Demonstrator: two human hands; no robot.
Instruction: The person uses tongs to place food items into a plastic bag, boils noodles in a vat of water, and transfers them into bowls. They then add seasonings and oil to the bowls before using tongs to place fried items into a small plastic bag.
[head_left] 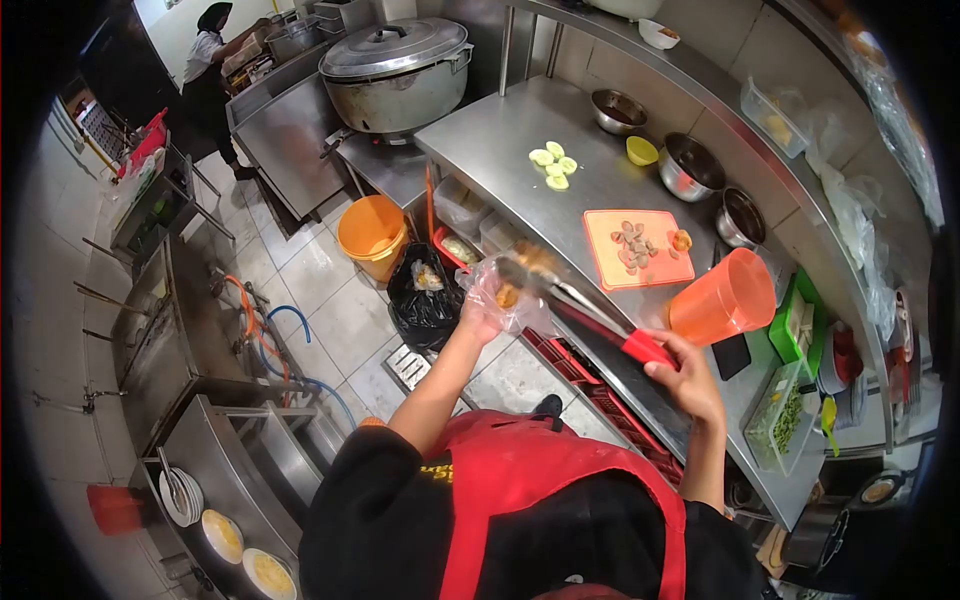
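My left hand is closed around a clear plastic bag held out past the counter's front edge. A browned piece of food shows at the bag. My right hand grips the red handle of metal tongs, which slant up and left towards the bag's mouth. Their tips are smeared by motion, with a blurred golden-brown piece at them. Beyond the tongs, an orange cutting board carries sliced brownish pieces and one round browned piece.
On the steel counter are cucumber slices, metal bowls, an orange pitcher and a tub of chopped greens. Below stand an orange bucket and a black bin bag. A person works at the back left.
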